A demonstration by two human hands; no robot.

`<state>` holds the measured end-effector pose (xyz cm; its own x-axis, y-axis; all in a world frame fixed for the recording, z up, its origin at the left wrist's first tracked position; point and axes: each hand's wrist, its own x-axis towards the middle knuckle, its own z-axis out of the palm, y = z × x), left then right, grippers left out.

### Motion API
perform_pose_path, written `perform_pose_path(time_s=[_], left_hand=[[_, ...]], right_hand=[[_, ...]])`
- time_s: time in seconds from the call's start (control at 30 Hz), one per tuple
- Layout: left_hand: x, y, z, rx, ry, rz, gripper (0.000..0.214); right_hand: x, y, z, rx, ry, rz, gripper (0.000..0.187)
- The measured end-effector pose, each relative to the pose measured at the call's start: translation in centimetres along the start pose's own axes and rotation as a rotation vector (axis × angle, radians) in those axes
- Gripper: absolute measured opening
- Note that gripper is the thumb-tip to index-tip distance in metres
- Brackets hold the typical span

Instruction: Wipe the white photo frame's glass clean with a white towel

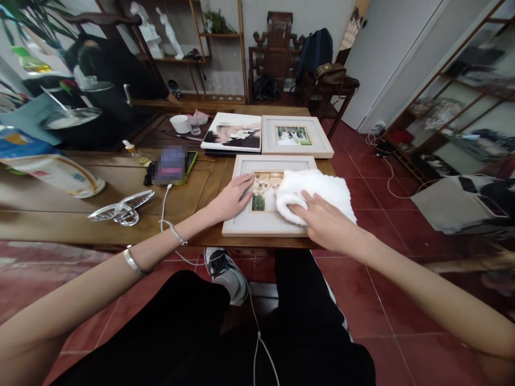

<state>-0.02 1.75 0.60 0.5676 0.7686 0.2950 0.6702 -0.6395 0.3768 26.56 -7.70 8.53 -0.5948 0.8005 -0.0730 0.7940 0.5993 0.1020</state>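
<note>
Right hand: grip closed on a bunched white fluffy cloth, fingers tucked into the fold, pressing it down on the right half of the near picture frame. Left hand: flat, fingers extended close together on the frame's left side, tips at the photo; pinching nothing. Frame lies face up near the front edge of the wooden surface.

Risks: a hard sideways push with a weak left hold could skid the frame toward the edge. Can't tell if glass covers the photo; if not, rubbing may scuff it. Cloth overhangs the frame's right side, so a loose end could catch a corner.

Just behind: a second framed photo beside a portrait print; a forward shove could knock frame edges together. Left: clear claw clip, phone, dropper bottle. White cable runs from phone past the left forearm; an arm snagging it could drag the phone.
</note>
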Motion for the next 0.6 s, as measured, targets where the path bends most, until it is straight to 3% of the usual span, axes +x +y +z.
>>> perform_pose_path(time_s=[0.17,0.33,0.47,0.6], left_hand=[[-0.1,-0.1,0.0,0.003,0.003,0.002,0.051],[-0.2,0.0,0.0,0.002,0.004,0.001,0.052],[-0.1,0.0,0.0,0.003,0.016,0.007,0.053],[0.0,0.0,0.1,0.007,0.025,0.016,0.053]], right_hand=[[6.2,3.8,2.0,0.055,0.132,0.16,0.07],[10.1,5.9,2.0,0.061,0.16,0.172,0.064],[9.4,5.2,1.9,0.056,0.087,0.119,0.063],[5.7,3.2,1.2,0.051,-0.015,0.004,0.064]])
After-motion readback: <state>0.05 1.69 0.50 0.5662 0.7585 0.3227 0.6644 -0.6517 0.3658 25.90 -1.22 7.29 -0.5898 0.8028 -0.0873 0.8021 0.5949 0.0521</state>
